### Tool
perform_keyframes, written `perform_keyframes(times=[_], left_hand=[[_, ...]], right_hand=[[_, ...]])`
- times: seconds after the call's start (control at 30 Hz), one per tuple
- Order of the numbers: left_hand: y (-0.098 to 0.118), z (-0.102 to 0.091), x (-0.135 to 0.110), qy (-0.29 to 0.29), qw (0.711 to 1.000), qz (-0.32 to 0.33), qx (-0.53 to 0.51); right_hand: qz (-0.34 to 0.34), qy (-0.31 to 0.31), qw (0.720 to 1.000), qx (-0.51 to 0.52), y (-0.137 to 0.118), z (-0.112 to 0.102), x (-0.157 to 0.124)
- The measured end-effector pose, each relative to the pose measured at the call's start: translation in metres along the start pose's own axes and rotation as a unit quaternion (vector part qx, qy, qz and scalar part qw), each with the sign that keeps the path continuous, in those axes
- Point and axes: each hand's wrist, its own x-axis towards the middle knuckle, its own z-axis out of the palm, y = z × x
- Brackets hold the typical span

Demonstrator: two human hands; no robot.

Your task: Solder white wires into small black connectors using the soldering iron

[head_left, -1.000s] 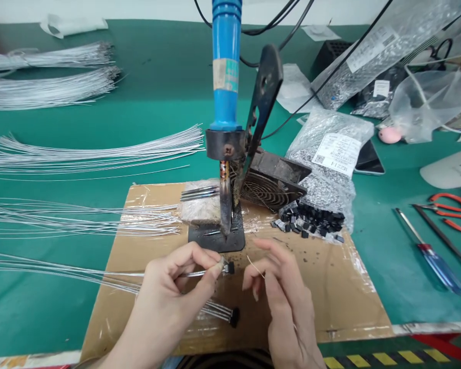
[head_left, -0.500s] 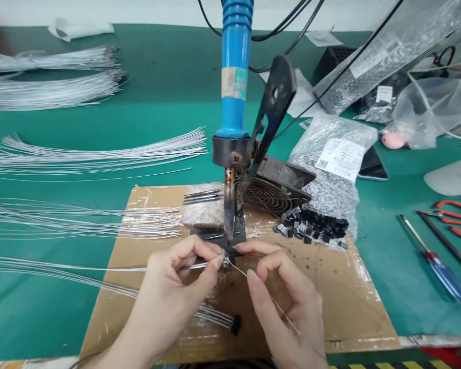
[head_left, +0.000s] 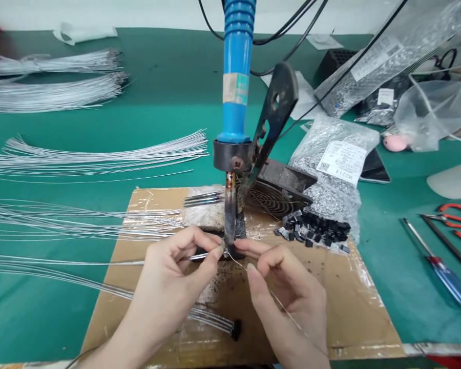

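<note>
Pinched in the left hand point(head_left: 190, 274), white wires point(head_left: 126, 263) run crosswise toward the iron tip point(head_left: 229, 230) just beside its fingertips; the right hand point(head_left: 290, 287) grips thin wire point(head_left: 282, 306).

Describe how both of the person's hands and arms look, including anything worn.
The left hand and right hand are bare, with no glove or ring visible. The left forearm shows no sleeve within the frame; the right forearm is cut off by the bottom edge.
</note>
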Motion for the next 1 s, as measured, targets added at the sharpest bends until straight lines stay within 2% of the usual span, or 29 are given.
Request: perform_keyframes(times=[0.5, 0.67, 0.83, 1.0], left_hand=[[0.0013, 0.0002, -0.0008, -0.006, 1.000, -0.010, -0.011], [0.0061, 0.0038, -0.0018, 0.037, 0.999, -0.027, -0.025], [0.0049, 0.0024, 0.0010, 0.008, 1.000, -0.002, -0.007], [0.0033, 0.0009, -0.0006, 0.013, 1.000, 0.003, -0.004]], right_hand=[[0.003, -0.001, 1.000, 0.006, -0.0018, 0.0003, 0.0009], [-0.008, -0.004, 1.000, 0.008, -0.0006, -0.0007, 0.0016], [-0.012, -0.007, 1.000, 0.009, 0.0006, -0.0012, 0.0018], [-0.011, -0.012, 1.000, 0.015, 0.0011, -0.0012, 0.0015]])
